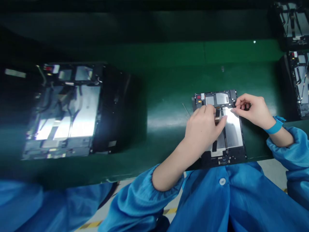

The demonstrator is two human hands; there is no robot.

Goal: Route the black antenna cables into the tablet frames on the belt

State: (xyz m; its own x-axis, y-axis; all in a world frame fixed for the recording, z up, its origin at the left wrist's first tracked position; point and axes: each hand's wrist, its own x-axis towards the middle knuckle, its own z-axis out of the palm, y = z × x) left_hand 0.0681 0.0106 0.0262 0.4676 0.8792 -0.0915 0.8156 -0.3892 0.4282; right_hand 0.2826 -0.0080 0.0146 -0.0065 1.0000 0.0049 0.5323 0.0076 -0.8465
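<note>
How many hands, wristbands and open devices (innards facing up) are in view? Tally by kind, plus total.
Hands: 2
Wristband: 1
Open devices: 4
Total: 7

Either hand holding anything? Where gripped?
Can't tell for either. Left hand curls over the opened device, fingers hiding any grip; right hand has thumb and index finger close together by the device's upper right, anything between them too small to tell.
</note>
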